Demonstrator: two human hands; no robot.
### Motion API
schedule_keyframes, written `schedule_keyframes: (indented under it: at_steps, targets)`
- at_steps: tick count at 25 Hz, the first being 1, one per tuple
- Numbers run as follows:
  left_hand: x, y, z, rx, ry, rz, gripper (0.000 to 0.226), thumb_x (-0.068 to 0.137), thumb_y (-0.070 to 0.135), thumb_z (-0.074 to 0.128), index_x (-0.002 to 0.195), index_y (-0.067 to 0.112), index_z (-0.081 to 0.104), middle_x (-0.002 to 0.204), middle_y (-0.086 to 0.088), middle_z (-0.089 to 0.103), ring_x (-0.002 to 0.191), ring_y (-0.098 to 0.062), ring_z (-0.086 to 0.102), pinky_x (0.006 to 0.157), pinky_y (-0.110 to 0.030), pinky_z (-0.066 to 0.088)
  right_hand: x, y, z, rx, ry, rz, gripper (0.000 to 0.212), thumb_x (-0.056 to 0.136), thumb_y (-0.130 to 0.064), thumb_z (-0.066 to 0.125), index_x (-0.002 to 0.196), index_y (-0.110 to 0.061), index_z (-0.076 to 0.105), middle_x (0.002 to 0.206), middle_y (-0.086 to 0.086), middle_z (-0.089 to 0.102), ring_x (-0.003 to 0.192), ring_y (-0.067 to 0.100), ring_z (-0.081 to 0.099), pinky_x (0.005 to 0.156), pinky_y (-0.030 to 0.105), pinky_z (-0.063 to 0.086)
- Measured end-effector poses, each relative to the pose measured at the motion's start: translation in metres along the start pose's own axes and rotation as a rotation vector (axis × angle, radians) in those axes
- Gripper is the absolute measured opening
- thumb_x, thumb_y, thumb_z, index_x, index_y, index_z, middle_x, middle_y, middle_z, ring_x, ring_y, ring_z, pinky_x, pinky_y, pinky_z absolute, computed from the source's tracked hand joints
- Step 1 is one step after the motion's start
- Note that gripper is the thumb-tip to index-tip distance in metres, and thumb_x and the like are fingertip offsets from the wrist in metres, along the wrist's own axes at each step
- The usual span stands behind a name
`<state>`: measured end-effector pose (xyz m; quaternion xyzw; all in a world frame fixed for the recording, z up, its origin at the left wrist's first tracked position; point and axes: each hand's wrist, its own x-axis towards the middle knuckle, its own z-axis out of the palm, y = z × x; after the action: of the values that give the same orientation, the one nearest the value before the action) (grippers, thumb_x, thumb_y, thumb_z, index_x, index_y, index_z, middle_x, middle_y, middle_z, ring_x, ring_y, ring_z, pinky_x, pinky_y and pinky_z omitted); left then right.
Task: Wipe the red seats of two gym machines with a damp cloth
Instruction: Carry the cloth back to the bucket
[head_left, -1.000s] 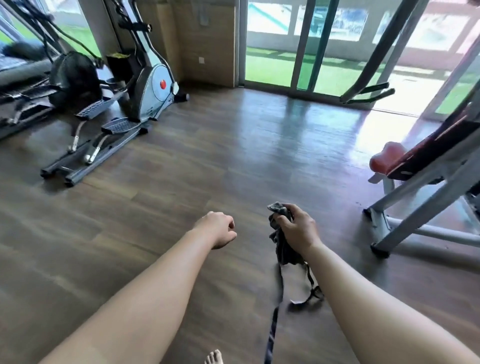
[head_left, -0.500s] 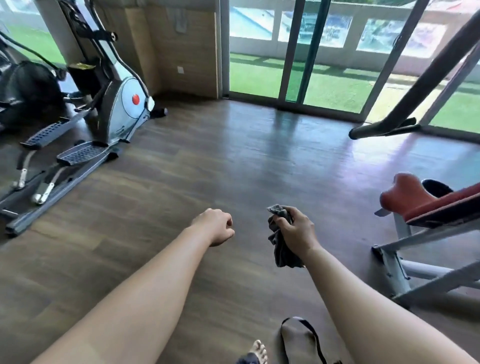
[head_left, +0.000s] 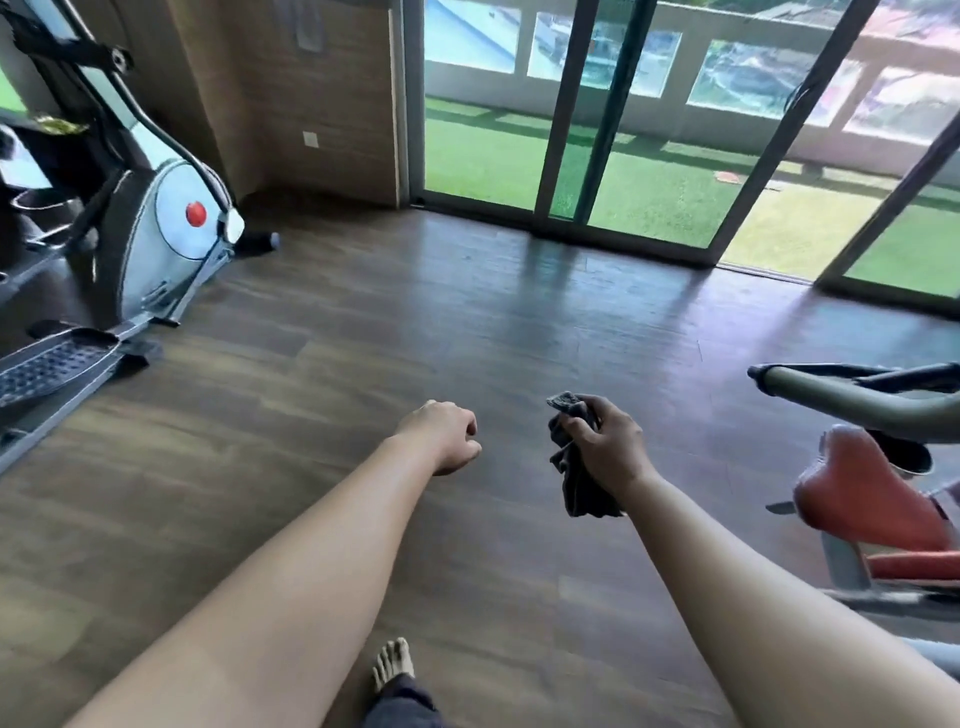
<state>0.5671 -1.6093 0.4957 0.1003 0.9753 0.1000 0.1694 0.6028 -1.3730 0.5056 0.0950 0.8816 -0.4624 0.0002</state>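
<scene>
- A bare foot (head_left: 393, 662) shows at the bottom edge, standing on the wooden floor (head_left: 322, 405).
- The left hand (head_left: 441, 436) is curled into a loose fist and appears to hold nothing, though its palm faces away.
- The right hand (head_left: 605, 447) is closed around a dark cloth (head_left: 579, 486), pinched near its top; one corner pokes up past the fingers and the rest hangs slack below the palm.
- The cloth looks soft, light and limp, probably clinging a little if damp. I judge it would wipe best bunched into a pad under a flat palm, not dangling from a corner.
- A red seat (head_left: 862, 493) sits to the right, near the cloth hand but apart from it. Its padding looks smooth and firm, so the cloth should glide over it.
- A grey handlebar (head_left: 852, 397) reaches over that seat.
- An elliptical trainer (head_left: 156, 244) stands well apart on the far left.
- Sliding glass doors (head_left: 597, 114) close the far wall.
</scene>
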Motion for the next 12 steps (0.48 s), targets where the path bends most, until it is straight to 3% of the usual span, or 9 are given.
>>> schedule_keyframes:
  at_steps: [7,12]
  targets:
    - [0.21,-0.032,-0.096,0.135,-0.065,0.118,0.04,0.093,0.046,0.056,0.129,0.032,0.065,0.132,0.001,0.066,0.129,-0.027,0.055,0.103,-0.037,0.049,0.189,-0.032,0.017,0.104,0.131,0.117,0.033,0.076,-0.04,0.063,0.108,-0.044,0.066,0.088,-0.007,0.077,0.083,0.024,0.075,0.084,0.043,0.061]
    - [0.368,-0.005,-0.137,0.163,-0.08,0.176,0.042,0.09,0.047,0.056,0.129,0.033,0.066,0.128,0.003,0.069,0.126,-0.026,0.057,0.103,-0.04,0.051,0.327,-0.024,-0.009,0.14,0.173,0.14,0.033,0.078,-0.039,0.063,0.111,-0.04,0.067,0.086,-0.009,0.077,0.081,0.017,0.075,0.082,0.033,0.059]
